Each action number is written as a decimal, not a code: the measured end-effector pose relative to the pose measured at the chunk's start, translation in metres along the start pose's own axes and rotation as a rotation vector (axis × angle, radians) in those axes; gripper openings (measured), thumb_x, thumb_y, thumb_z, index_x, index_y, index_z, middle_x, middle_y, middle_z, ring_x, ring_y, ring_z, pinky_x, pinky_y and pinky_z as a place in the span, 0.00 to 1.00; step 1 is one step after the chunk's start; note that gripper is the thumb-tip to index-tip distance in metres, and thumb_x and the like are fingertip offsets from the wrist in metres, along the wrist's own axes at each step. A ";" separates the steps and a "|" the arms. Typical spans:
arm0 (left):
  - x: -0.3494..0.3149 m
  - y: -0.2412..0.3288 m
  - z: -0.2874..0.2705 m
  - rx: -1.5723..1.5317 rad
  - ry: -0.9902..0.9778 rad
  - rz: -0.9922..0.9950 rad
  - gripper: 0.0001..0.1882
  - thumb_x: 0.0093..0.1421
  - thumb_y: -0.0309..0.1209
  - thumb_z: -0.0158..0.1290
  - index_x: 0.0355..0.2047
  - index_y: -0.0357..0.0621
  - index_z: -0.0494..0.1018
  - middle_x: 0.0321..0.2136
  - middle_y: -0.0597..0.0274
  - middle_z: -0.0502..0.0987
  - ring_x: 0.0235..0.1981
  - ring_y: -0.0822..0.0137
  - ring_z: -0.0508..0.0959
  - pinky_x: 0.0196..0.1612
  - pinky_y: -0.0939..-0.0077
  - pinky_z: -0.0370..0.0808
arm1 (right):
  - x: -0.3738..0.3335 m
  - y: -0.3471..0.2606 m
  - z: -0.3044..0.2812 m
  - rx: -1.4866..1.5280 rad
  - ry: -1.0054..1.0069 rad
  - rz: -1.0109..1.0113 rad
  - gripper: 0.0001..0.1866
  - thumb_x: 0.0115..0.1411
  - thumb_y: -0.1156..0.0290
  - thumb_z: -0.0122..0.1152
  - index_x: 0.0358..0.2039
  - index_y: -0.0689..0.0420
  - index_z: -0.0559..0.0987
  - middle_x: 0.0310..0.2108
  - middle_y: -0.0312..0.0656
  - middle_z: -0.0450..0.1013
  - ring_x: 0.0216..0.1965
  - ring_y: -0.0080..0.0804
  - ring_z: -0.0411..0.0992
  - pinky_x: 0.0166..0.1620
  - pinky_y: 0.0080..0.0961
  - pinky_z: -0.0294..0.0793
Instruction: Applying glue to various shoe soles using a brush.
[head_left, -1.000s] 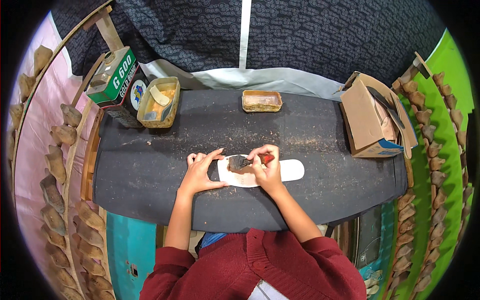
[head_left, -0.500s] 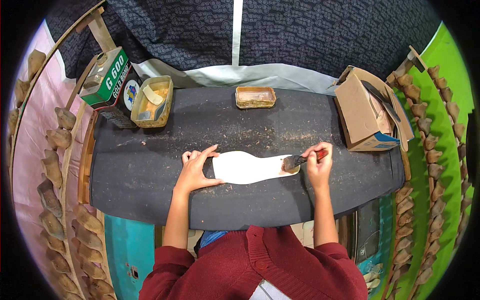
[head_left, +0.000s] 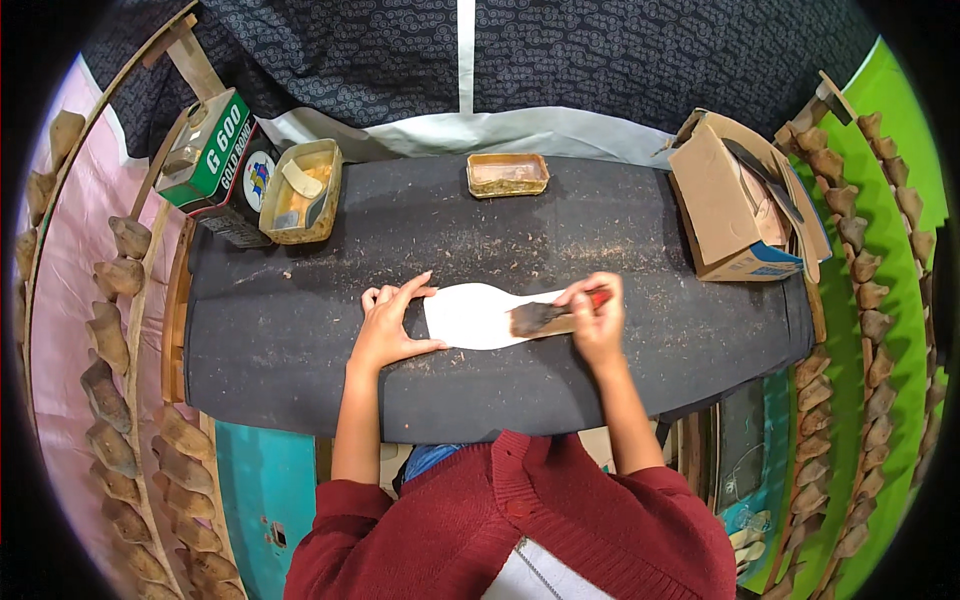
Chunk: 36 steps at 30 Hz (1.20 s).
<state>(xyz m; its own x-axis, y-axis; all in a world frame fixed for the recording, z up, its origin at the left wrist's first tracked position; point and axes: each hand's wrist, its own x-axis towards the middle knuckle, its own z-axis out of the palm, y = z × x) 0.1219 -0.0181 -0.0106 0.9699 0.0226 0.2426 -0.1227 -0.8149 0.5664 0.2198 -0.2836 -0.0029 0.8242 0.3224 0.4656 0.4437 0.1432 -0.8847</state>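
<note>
A white sole-shaped sheet (head_left: pixel 475 314) lies flat on the dark cloth-covered table, wide end to the left. At that wide end is my left hand (head_left: pixel 388 328), thumb and forefinger spread to grip its two edges. My right hand (head_left: pixel 597 322) is closed around a brush (head_left: pixel 545 317) with a red handle and dark bristles. The bristles press on the sheet near its middle, where a brownish smear shows. Part of the sheet's narrow right end is hidden under the brush and my right hand.
A green and black metal can (head_left: pixel 222 170) stands at the far left, beside a yellowish tub (head_left: pixel 329 208) holding scraps. A small shallow container (head_left: pixel 508 190) sits at the back. At the right is an open cardboard box (head_left: pixel 722 222). Wooden shoe lasts (head_left: pixel 112 390) line racks on both sides.
My right hand has drawn the brush leftward from the narrow end toward the middle of the sheet, leaving a brown smear. My left hand keeps its place at the wide end.
</note>
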 end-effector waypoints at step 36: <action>0.000 0.004 -0.002 -0.001 0.015 0.055 0.49 0.26 0.45 0.65 0.53 0.51 0.59 0.40 0.72 0.73 0.39 0.67 0.66 0.46 0.68 0.52 | -0.011 -0.002 -0.062 0.034 0.412 -0.056 0.06 0.58 0.74 0.42 0.37 0.57 0.61 0.25 0.42 0.68 0.23 0.20 0.66 0.22 0.11 0.62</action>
<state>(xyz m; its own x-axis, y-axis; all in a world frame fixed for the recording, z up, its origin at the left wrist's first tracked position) 0.1215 -0.0204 -0.0068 0.9585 -0.0133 0.2849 -0.1755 -0.8149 0.5524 0.2309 -0.3452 -0.0046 0.8742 -0.0869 0.4776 0.4853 0.1833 -0.8549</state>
